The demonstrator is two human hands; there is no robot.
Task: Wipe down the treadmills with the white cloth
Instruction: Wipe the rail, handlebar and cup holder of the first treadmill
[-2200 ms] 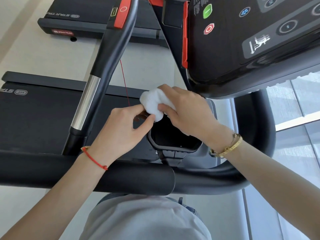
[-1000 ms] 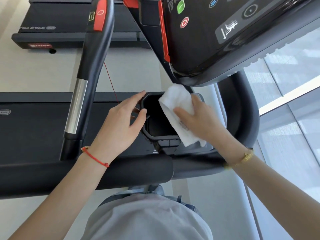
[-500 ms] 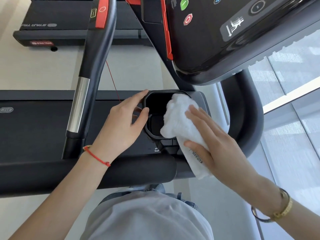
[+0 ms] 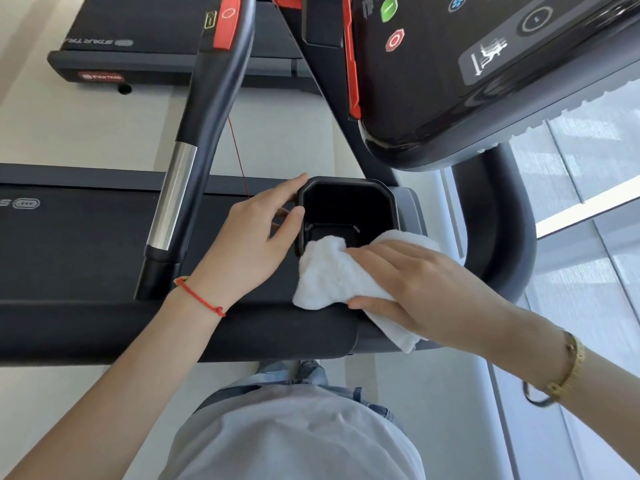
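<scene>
The white cloth (image 4: 329, 275) lies bunched over the near rim of the treadmill's black cup holder (image 4: 346, 188) and onto the front handlebar. My right hand (image 4: 422, 289) presses flat on the cloth with straight fingers, thumb along its near edge. My left hand (image 4: 252, 244) rests against the cup holder's left side, its fingers touching the outer rim. The treadmill's glossy console (image 4: 467, 74) hangs above at the top right.
A black side handrail (image 4: 204, 116) with a silver sleeve and red button runs up the left. The padded front handlebar (image 4: 104, 330) crosses below my hands. A red safety cord (image 4: 237, 154) hangs down. Another treadmill deck (image 4: 145, 39) lies behind; windows at right.
My right hand slid the cloth from the cup holder's far right rim down to its near edge and handlebar. My left hand stayed on the holder's left side.
</scene>
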